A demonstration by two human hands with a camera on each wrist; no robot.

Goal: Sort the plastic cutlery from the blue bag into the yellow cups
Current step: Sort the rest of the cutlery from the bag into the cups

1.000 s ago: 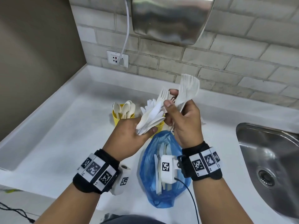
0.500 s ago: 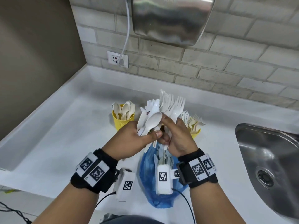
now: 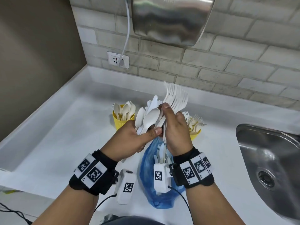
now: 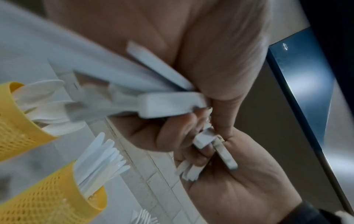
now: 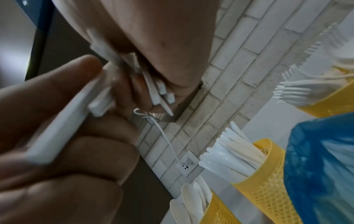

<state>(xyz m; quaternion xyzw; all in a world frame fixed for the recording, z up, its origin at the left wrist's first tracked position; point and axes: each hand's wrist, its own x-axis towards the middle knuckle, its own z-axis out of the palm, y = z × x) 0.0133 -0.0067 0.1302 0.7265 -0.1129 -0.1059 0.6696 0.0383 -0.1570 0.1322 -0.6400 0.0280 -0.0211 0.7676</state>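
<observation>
My left hand (image 3: pixel 146 133) grips a bundle of white plastic spoons and knives (image 3: pixel 150 118) by the handles, above the blue bag (image 3: pixel 162 202), which lies open on the counter with more cutlery inside. Close against it, my right hand (image 3: pixel 168 114) grips a fan of white forks (image 3: pixel 177 98) that points up. One yellow cup (image 3: pixel 121 125) at the left holds spoons, and another yellow cup (image 3: pixel 195 135) at the right holds forks. The middle cup (image 5: pixel 268 186), with knives in it, shows only in the wrist views. In the left wrist view the handles (image 4: pixel 168 106) cross between both palms.
A steel sink (image 3: pixel 267 159) is sunk into the white counter (image 3: pixel 65 143) at the right. Behind the cups runs a brick wall with a socket (image 3: pixel 117 60), a white cable and a metal dryer (image 3: pixel 172 20). A brown wall closes off the left side.
Half a second ago the forks stood in one bundle with the spoons. Now my right hand holds them fanned higher and to the right, while my left hand keeps the spoons and knives.
</observation>
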